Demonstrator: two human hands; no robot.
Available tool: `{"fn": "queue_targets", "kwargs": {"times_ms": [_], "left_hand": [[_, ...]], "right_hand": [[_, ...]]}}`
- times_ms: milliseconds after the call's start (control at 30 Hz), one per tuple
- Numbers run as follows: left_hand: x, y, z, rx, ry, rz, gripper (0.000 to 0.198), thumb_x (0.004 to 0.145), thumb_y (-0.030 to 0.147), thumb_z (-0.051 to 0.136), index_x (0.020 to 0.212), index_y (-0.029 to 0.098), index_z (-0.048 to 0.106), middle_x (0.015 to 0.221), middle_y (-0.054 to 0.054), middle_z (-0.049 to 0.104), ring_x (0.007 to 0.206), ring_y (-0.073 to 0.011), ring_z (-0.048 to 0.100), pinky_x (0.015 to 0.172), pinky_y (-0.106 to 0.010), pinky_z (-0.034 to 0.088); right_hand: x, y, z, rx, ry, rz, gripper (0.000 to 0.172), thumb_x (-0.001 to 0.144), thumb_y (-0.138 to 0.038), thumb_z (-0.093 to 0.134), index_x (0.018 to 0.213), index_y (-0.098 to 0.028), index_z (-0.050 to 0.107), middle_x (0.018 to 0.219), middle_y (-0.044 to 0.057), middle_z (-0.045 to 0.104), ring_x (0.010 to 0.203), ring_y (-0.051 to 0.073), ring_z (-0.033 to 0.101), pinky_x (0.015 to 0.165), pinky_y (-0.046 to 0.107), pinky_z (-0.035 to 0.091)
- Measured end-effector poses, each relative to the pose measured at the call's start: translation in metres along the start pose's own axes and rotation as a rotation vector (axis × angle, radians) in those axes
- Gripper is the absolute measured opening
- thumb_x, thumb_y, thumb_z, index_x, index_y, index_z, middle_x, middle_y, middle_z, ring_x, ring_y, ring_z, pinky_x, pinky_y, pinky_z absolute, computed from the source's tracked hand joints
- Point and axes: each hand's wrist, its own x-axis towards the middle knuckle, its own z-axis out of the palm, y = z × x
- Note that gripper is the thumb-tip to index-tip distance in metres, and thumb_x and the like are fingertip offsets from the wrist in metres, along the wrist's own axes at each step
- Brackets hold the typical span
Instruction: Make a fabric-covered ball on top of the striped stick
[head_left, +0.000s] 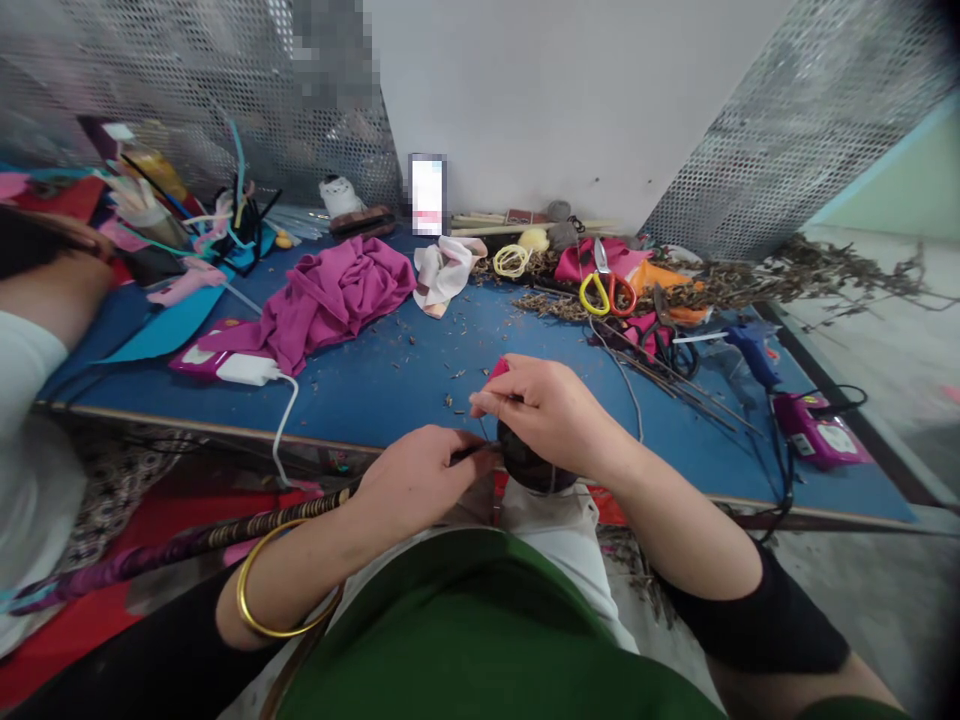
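Note:
My left hand, a gold bangle on its wrist, is closed in a pinch beside a dark round object at the table's front edge. What its fingertips hold is too small to name. Over that object bends my right hand, thumb and fingers pressed together. A small pink-red piece shows by its fingers, and a thin line seems to run down toward my left fingertips. A long stick wrapped in purple and striped bands slants up from the lower left to my left forearm; its far end is hidden.
On the blue table lie a crumpled magenta cloth, scissors, dried stems and a blue glue gun. A lit phone stands at the back. At left is another person's arm. A white cable hangs over the front edge.

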Motion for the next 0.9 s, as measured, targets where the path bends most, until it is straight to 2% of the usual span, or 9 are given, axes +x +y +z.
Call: {"fn": "queue_targets", "kwargs": {"times_ms": [167,300,533,633,700,767,833,867,900], "left_hand": [[0.002,-0.002,0.0,0.084,-0.006,0.013,0.04,0.088,0.045,0.041,0.072,0.021,0.069,0.059,0.0,0.06,0.059,-0.0161,0.053,0.055,-0.025,0.032],[0.002,-0.003,-0.003,0.135,0.036,0.021,0.036,0.085,0.043,0.046,0.074,0.023,0.073,0.061,0.0,0.062,0.061,-0.0171,0.053,0.055,-0.025,0.032],[0.0,-0.015,-0.016,0.011,0.159,0.024,0.029,0.079,0.041,0.055,0.083,0.025,0.079,0.072,-0.004,0.073,0.072,-0.0215,0.061,0.061,-0.025,0.04],[-0.001,-0.014,-0.016,-0.066,0.056,0.032,0.028,0.079,0.04,0.058,0.084,0.022,0.079,0.068,-0.003,0.07,0.065,-0.0184,0.058,0.059,-0.024,0.039],[-0.003,-0.01,-0.014,-0.173,-0.086,0.053,0.03,0.08,0.041,0.058,0.079,0.019,0.078,0.062,-0.001,0.065,0.056,-0.0139,0.05,0.054,-0.023,0.035],[-0.005,-0.006,-0.013,-0.324,-0.223,0.047,0.035,0.081,0.044,0.058,0.071,0.015,0.074,0.054,0.0,0.056,0.046,-0.0095,0.038,0.046,-0.022,0.027],[-0.007,-0.002,-0.014,-0.473,-0.307,0.025,0.04,0.081,0.048,0.058,0.063,0.014,0.068,0.048,0.002,0.047,0.041,-0.0068,0.027,0.043,-0.023,0.018],[-0.008,-0.001,-0.015,-0.539,-0.324,0.019,0.042,0.081,0.05,0.059,0.061,0.014,0.066,0.047,0.003,0.044,0.04,-0.0061,0.025,0.042,-0.023,0.016],[-0.008,0.0,-0.016,-0.595,-0.328,0.023,0.043,0.08,0.051,0.06,0.059,0.014,0.063,0.046,0.003,0.042,0.039,-0.0056,0.025,0.042,-0.023,0.015]], "right_hand": [[0.0,0.001,0.002,0.008,-0.011,0.038,0.024,0.09,-0.02,0.056,0.075,-0.019,0.075,0.075,0.004,0.067,0.078,0.016,0.06,0.067,0.026,0.043],[0.0,0.008,-0.005,0.156,-0.044,0.035,0.027,0.09,-0.026,0.057,0.07,-0.018,0.073,0.075,0.002,0.068,0.072,0.013,0.059,0.069,0.026,0.043],[-0.027,0.034,-0.054,0.407,-0.085,0.076,0.033,0.088,-0.037,0.058,0.063,-0.017,0.066,0.059,-0.001,0.055,0.051,0.009,0.047,0.048,0.023,0.034],[-0.025,0.053,-0.064,0.487,0.016,0.112,0.034,0.086,-0.044,0.059,0.065,-0.018,0.065,0.054,-0.002,0.052,0.045,0.009,0.042,0.044,0.023,0.032],[-0.016,0.067,-0.056,0.468,0.095,0.114,0.033,0.087,-0.043,0.058,0.067,-0.018,0.066,0.057,-0.001,0.055,0.044,0.008,0.041,0.046,0.023,0.036],[-0.005,0.079,-0.038,0.35,0.094,0.127,0.032,0.087,-0.04,0.057,0.067,-0.017,0.067,0.064,0.001,0.061,0.049,0.009,0.048,0.051,0.024,0.041],[0.001,0.087,-0.014,0.243,0.097,0.118,0.02,0.081,-0.031,0.063,0.069,-0.016,0.068,0.071,0.004,0.065,0.064,0.014,0.059,0.063,0.026,0.048],[0.001,0.089,-0.002,0.241,0.091,0.101,0.012,0.078,-0.027,0.067,0.077,-0.016,0.07,0.082,0.006,0.068,0.076,0.017,0.063,0.07,0.027,0.05],[-0.002,0.089,0.01,0.25,0.074,0.074,0.015,0.077,-0.025,0.067,0.089,-0.016,0.071,0.093,0.008,0.07,0.087,0.018,0.065,0.076,0.028,0.051]]}}
